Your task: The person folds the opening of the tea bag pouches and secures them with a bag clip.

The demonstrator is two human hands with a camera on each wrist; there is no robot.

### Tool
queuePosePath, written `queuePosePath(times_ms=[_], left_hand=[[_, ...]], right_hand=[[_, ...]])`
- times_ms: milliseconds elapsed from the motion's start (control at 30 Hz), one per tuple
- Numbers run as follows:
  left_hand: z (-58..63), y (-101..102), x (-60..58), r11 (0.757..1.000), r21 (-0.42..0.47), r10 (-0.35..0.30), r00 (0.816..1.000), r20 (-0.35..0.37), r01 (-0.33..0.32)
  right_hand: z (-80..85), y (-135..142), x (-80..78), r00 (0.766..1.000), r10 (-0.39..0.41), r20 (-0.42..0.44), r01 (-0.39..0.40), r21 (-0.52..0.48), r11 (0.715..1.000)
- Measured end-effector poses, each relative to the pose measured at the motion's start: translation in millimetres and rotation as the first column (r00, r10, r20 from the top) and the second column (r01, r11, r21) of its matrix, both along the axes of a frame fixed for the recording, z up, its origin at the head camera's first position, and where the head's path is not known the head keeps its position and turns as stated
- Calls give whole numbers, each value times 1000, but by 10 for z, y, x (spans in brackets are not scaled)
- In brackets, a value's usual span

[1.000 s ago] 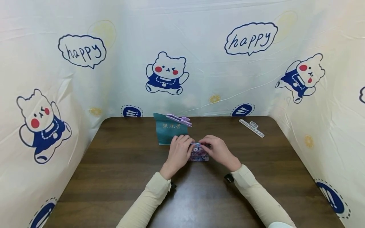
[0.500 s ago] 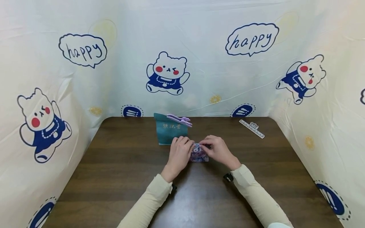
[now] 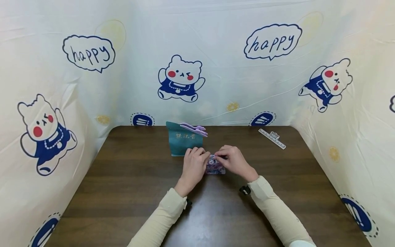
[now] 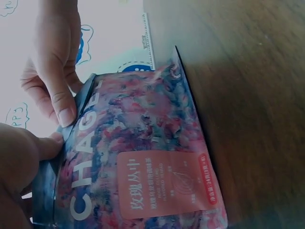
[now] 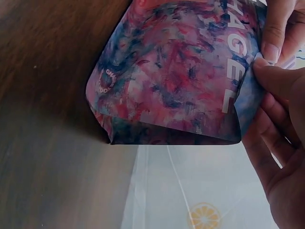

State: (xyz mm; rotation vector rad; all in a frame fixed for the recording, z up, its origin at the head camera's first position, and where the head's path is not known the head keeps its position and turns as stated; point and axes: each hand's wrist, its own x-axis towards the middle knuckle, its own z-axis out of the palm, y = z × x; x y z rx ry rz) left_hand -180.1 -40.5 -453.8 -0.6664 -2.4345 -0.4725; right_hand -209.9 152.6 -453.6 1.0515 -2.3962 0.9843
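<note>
A pink-and-blue tea pouch (image 3: 216,166) with white lettering stands on the table between the two hands. The left hand (image 3: 195,166) pinches its top edge at the left, thumb on the near side, as the left wrist view shows. At the right part of that edge, the right hand (image 3: 236,161) pinches the same strip between thumb and fingers. In the right wrist view the pouch's top (image 5: 249,102) is folded over along its edge, and both thumbs lie close together there. Fingers behind the pouch are partly hidden.
Just behind the left hand stands a teal pouch (image 3: 182,144) with a purple sealing clip (image 3: 194,129) across its top. A whitish long clip (image 3: 272,138) lies at the back right of the brown wooden table (image 3: 129,192). Printed cloth (image 3: 216,68) hangs around the table.
The right hand has shifted slightly left along the pouch's top edge, toward the left hand. The upper edge looks folded further down, covering more of the lettering. The left hand has hardly moved.
</note>
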Motion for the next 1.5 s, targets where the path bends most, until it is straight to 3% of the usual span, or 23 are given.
queuePosePath(times_ms=[433, 767, 1233, 1500], left_hand=[[4, -23, 21, 1000, -12, -14, 1000, 18, 14], [-12, -13, 36, 1000, -5, -6, 1000, 26, 6], [-18, 40, 95, 1000, 15, 10, 1000, 12, -10], [-11, 92, 138, 998, -24, 67, 998, 16, -66]], right_hand=[[-61, 4, -2, 999, -1, 47, 3, -31, 1000], [30, 16, -25, 980, 51, 193, -65, 70, 995], [5, 17, -21, 986, 62, 156, -68, 38, 997], [-4, 32, -27, 990, 59, 127, -62, 26, 998]])
